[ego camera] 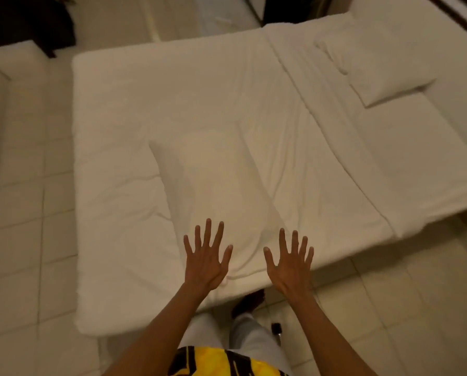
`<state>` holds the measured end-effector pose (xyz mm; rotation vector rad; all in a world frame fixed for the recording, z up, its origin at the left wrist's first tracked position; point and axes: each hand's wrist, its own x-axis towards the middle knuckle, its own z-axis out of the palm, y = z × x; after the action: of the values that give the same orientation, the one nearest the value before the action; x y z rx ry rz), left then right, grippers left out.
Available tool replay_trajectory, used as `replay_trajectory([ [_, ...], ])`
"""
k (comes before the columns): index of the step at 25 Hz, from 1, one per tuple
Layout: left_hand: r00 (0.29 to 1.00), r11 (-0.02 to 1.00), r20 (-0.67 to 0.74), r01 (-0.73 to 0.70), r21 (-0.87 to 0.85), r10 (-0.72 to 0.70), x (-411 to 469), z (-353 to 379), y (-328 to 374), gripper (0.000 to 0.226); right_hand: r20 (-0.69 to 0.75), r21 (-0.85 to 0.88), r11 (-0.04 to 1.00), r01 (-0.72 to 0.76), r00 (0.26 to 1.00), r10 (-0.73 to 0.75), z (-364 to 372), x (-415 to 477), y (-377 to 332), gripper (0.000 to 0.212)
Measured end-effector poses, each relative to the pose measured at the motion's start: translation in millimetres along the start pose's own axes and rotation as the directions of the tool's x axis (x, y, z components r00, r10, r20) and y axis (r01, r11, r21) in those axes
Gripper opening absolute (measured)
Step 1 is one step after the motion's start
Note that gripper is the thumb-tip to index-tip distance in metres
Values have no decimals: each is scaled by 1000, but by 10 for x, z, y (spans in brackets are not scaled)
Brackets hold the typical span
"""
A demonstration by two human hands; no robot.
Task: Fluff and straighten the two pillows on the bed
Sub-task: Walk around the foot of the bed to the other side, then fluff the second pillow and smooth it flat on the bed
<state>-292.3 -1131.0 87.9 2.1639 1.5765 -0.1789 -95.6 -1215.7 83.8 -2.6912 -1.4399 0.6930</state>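
While your left hand (204,263) and right hand (290,265) are hovering spread wide and empty, be reaching for the plump white fabric pillow (373,69) lying at the bed's (124,109) far right, gripping opposite edges.
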Motion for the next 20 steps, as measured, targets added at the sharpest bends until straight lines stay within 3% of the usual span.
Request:
replay_trajectory([
  [7, 974, 968, -35, 219, -122, -225, 413, -70, 157, 66, 115, -103, 972, 212, 973, -200, -276, 979, 62, 75],
  [15, 937, 928, -47, 334, -167, -346, 1144, -176, -55, 64, 190, 39, 972, 232, 953, -235, -178, 1895, -428, 76],
  [20, 878, 862, -90, 435, -259, -470, 2202, 67, -317, 64, 205, 87, 945, 314, 923, -326, 82, 3066, -854, 77],
])
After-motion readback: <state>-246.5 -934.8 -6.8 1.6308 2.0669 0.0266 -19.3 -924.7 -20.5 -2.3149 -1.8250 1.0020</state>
